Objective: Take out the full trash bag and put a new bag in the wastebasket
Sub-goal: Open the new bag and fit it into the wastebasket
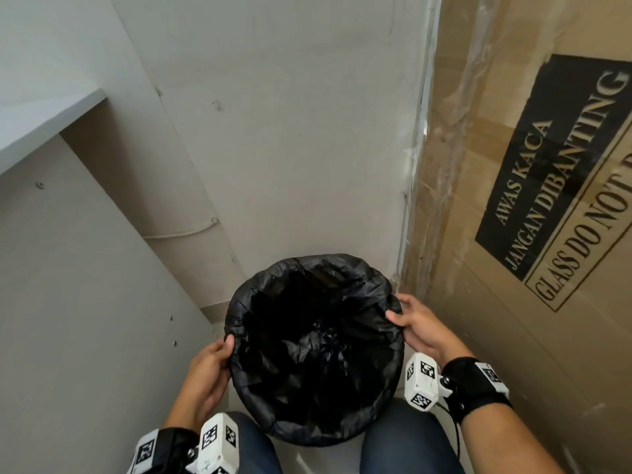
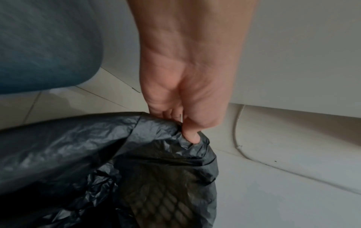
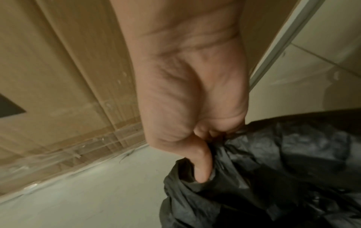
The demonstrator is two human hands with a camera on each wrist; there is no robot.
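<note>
Black trash bag (image 1: 314,340) lines wastebasket (image 2: 166,199) on floor between knees, edge folded over rim, left hand (image 1: 208,367) and right hand (image 1: 419,325) each pinching that fold at opposite sides; likely seating or freeing edge, next needs even two-handed pull.

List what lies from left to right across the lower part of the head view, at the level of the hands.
Grey cabinet panel → left hand gripping the bag's edge → black trash bag lining the wastebasket → right hand gripping the opposite edge → cardboard box with the glass warning label.
</note>
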